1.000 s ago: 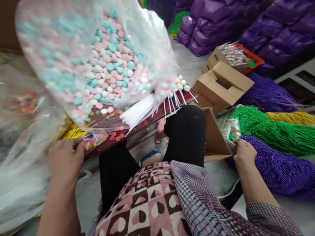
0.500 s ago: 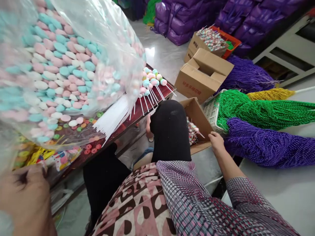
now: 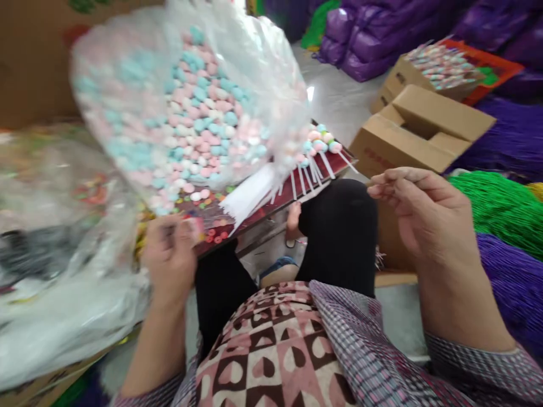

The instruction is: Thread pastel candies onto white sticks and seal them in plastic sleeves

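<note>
My left hand [image 3: 169, 249], smeared by motion, is closed at the near left edge of the dark red table [image 3: 265, 209]. A pinkish printed bit of plastic shows at its fingertips, too blurred to name surely. My right hand [image 3: 428, 209] is raised beside my right knee, thumb and fingers pinched together; anything between them is too small to see. A big clear bag [image 3: 263, 51] of pink, blue and white candies [image 3: 207, 124] lies open on the table. White sticks [image 3: 248, 195], red candy rings [image 3: 217, 234] and finished candy skewers [image 3: 320, 141] lie along the near edge.
An open carton [image 3: 394, 237] stands on the floor behind my right hand. Beyond are another carton [image 3: 424, 130], a box of candy skewers [image 3: 445, 65], green cords [image 3: 500, 209], purple cords [image 3: 513, 288] and purple bundles [image 3: 377, 39]. Plastic bags [image 3: 76, 299] lie at the left.
My right hand has left the open carton's edge and come up beside my knee, fingers pinched. My left hand has moved towards the red rings. The view has swung left.
</note>
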